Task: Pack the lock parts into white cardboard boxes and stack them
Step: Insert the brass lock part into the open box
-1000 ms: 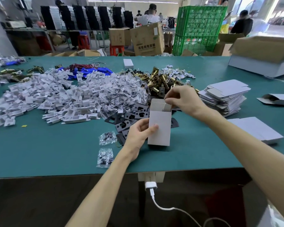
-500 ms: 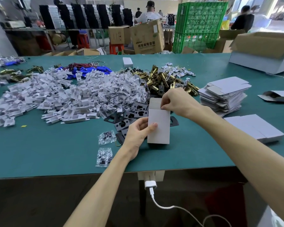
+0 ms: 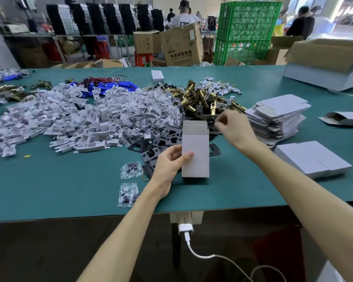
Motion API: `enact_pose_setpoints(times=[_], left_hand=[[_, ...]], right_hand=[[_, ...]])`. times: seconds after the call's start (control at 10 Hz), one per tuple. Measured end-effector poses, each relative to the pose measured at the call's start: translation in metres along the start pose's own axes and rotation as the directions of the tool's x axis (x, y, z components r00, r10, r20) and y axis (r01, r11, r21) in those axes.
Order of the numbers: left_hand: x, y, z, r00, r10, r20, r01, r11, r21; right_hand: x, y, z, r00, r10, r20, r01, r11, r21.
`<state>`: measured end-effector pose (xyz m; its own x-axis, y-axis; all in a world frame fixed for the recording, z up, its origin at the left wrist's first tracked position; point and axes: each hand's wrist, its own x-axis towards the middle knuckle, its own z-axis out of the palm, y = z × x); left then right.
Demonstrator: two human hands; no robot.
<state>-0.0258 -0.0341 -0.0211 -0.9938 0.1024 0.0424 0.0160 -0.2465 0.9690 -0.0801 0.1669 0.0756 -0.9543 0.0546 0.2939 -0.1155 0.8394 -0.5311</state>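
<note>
White cardboard box stands upright at centre frame, base on the green table near its front edge; long axis runs vertical in the picture, open mouth toward the top of the frame, rear flap raised behind the opening; the face toward the camera is plain white. Left hand enters from lower centre, forearm angled up and to the right; it grips the box's left edge, thumb laid across the front face, fingers wrapped behind. Right hand reaches in from lower right, held just right of the box mouth and apart from it, over the brass latch parts; fingers are curled toward the thumb, but motion blur leaves it uncertain whether they pinch anything. Flat box blanks are stacked at right of centre. The brown carton at upper centre bears dark printed characters, too blurred to read.
</note>
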Motion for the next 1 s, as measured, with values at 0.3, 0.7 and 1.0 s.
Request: enact_pose_setpoints(times=[0.3, 0.7, 1.0], left_hand=[[0.001, -0.002, 0.000, 1.000, 0.015, -0.022, -0.014, 1.000, 0.021], [0.001, -0.002, -0.001, 1.000, 0.014, -0.020, -0.014, 1.000, 0.015], [0.000, -0.002, 0.000, 0.999, 0.017, -0.028, -0.017, 1.000, 0.005]], right_hand=[[-0.028, 0.029, 0.053, 0.957, 0.179, 0.228, -0.165, 0.983, -0.080], [-0.021, 0.029, 0.053, 0.933, 0.214, 0.289, -0.223, 0.975, -0.004], [-0.027, 0.026, 0.059, 0.963, 0.168, 0.209, -0.167, 0.986, -0.018]])
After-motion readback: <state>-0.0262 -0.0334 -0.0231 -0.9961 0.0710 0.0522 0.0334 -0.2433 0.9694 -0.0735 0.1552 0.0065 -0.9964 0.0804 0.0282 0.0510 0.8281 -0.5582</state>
